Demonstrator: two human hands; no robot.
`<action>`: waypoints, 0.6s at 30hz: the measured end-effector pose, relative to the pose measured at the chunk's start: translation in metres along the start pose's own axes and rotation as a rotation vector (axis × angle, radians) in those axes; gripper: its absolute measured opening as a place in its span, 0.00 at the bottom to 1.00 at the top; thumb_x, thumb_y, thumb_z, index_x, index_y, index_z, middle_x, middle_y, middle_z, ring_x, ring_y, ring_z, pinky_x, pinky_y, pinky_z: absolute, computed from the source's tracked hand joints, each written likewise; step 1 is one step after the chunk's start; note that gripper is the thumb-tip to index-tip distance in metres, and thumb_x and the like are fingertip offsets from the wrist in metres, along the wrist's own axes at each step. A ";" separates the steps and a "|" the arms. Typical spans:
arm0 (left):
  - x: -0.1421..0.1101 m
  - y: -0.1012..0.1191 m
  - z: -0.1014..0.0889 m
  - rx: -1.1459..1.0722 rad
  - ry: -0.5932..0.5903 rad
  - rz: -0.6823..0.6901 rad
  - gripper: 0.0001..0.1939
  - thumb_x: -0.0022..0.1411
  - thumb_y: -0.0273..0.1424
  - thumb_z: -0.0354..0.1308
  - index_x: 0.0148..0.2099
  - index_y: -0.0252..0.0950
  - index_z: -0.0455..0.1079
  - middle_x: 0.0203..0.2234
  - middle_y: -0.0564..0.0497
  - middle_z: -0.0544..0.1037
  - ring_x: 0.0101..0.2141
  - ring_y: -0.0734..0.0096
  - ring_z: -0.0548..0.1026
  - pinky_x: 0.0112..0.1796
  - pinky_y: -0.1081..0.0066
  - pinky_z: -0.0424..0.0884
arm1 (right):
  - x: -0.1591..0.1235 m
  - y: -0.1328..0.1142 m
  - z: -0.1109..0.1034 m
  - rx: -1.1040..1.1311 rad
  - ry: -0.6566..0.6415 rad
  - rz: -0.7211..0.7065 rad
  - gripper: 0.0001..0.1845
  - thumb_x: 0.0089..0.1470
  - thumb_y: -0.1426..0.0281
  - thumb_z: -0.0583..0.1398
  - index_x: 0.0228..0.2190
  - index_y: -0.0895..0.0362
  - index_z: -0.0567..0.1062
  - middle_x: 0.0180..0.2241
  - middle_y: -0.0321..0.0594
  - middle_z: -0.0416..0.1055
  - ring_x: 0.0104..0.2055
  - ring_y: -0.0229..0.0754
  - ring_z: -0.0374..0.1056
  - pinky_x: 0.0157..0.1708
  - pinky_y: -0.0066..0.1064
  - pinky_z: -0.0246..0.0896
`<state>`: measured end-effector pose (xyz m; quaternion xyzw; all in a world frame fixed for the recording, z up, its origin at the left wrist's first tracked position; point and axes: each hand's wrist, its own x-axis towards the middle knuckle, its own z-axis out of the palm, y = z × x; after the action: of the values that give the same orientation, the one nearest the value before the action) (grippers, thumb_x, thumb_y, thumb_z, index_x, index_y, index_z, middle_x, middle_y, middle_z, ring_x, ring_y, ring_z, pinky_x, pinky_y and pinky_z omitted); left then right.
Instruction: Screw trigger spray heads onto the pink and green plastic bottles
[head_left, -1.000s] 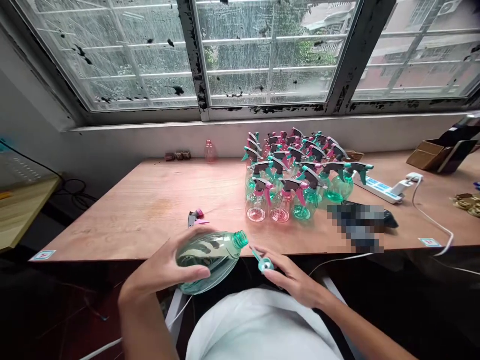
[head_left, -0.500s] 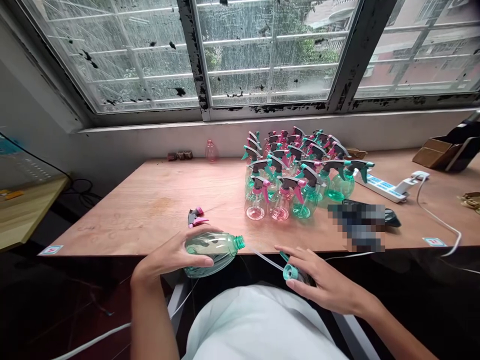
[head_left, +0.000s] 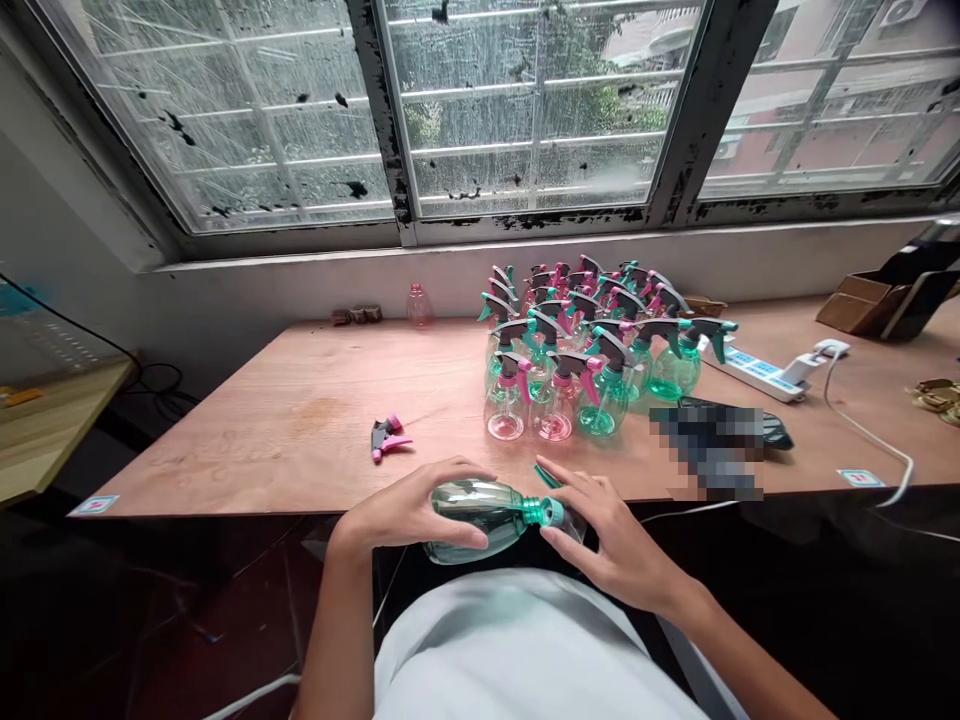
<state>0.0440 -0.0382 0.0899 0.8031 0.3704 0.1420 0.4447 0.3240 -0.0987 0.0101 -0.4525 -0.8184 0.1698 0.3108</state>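
Note:
My left hand (head_left: 420, 515) is wrapped round a clear green bottle (head_left: 484, 505) lying on its side in the air, neck pointing right, just off the table's front edge. In my right hand (head_left: 600, 530) is a spray head (head_left: 553, 512) with a green collar and green trigger; its collar meets the bottle's mouth. Whether the threads are engaged I cannot tell. The dip tube no longer shows outside the bottle. Beyond my left hand, a loose grey and pink spray head (head_left: 388, 438) lies on the table.
Several green and pink spray bottles (head_left: 555, 395) stand grouped on the wooden table (head_left: 247, 420). At the back are a headless pink bottle (head_left: 418, 307) and small brown blocks (head_left: 356, 315). To the right lie a power strip (head_left: 754, 372), a dark pixelated object (head_left: 712, 440) and a brown box (head_left: 862, 305).
My left hand has carried the bottle right, and my right hand has come slightly left. The white tube has gone into the bottle, and the collar now meets the neck.

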 end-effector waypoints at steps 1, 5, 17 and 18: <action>0.002 -0.003 0.001 -0.005 0.010 -0.001 0.30 0.54 0.40 0.75 0.59 0.46 0.77 0.55 0.49 0.81 0.56 0.51 0.77 0.58 0.62 0.70 | 0.000 0.000 0.004 0.002 0.044 -0.018 0.14 0.66 0.66 0.61 0.52 0.50 0.74 0.68 0.52 0.66 0.64 0.62 0.69 0.58 0.56 0.63; 0.005 -0.016 0.000 -0.042 0.085 -0.045 0.35 0.54 0.41 0.75 0.62 0.46 0.72 0.60 0.48 0.78 0.58 0.50 0.76 0.58 0.60 0.70 | 0.002 0.009 0.020 0.055 0.266 -0.098 0.20 0.67 0.70 0.60 0.58 0.51 0.69 0.59 0.54 0.77 0.52 0.57 0.78 0.51 0.51 0.64; 0.019 -0.063 0.005 -0.302 0.356 -0.052 0.23 0.66 0.50 0.62 0.57 0.43 0.71 0.57 0.42 0.77 0.56 0.45 0.75 0.53 0.56 0.72 | 0.023 0.028 0.059 0.262 0.357 -0.051 0.21 0.63 0.52 0.65 0.48 0.54 0.74 0.33 0.42 0.85 0.29 0.48 0.82 0.31 0.35 0.75; 0.021 -0.067 0.007 -0.331 0.384 -0.044 0.26 0.66 0.52 0.61 0.59 0.44 0.69 0.57 0.41 0.76 0.55 0.44 0.75 0.52 0.56 0.73 | 0.025 0.029 0.060 0.278 0.360 -0.033 0.20 0.64 0.53 0.65 0.48 0.54 0.74 0.33 0.42 0.85 0.29 0.48 0.82 0.31 0.35 0.75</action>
<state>0.0302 -0.0051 0.0288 0.6692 0.4372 0.3408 0.4948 0.2926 -0.0624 -0.0421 -0.4150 -0.7258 0.1925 0.5138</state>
